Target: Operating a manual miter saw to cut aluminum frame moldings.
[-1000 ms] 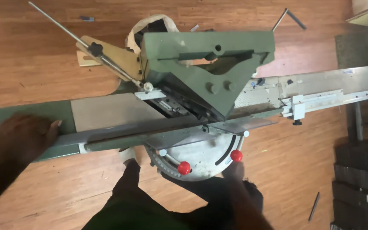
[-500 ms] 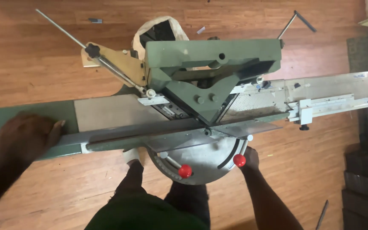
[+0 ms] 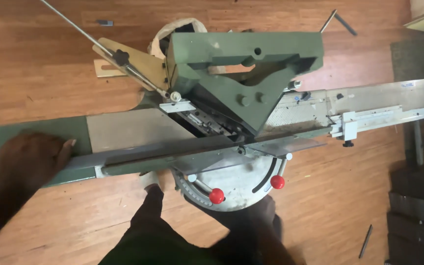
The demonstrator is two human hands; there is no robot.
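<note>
Green mitre saw (image 3: 241,73), left hand (image 3: 28,159) on its rail.

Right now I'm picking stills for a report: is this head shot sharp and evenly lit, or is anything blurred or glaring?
Head view: the green saw and red knobs are sharp; the right hand at the bottom edge is smeared by motion; the left hand on the long strip is dark but clear; soft light, mild sheen on the metal rail, no harsh glare.
</note>
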